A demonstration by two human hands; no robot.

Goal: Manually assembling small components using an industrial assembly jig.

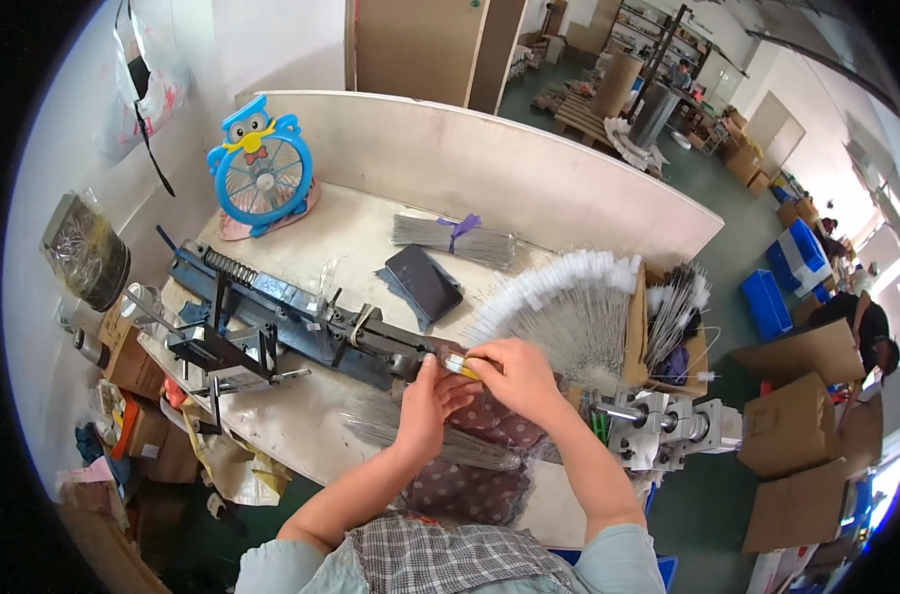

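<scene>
My right hand (517,376) is closed on a small yellow piece with a white band (458,364), held at the near right end of a long dark metal bench fixture (301,315). Just left of it, my left hand (430,404) has its thumb raised against the fixture's end and its fingers bent in toward the yellow piece; what they pinch, if anything, is hidden. Below both hands a bundle of thin wires in clear wrap (470,450) lies on a brown dotted cloth (460,493).
Beyond the fixture lie a dark phone (423,284) and a tied wire bundle (450,240). White-tipped wires (559,302) fan out beside a carton (636,332). A metal clamp device (668,428) stands right, a blue fan (264,178) back left. A low partition (470,148) borders the table.
</scene>
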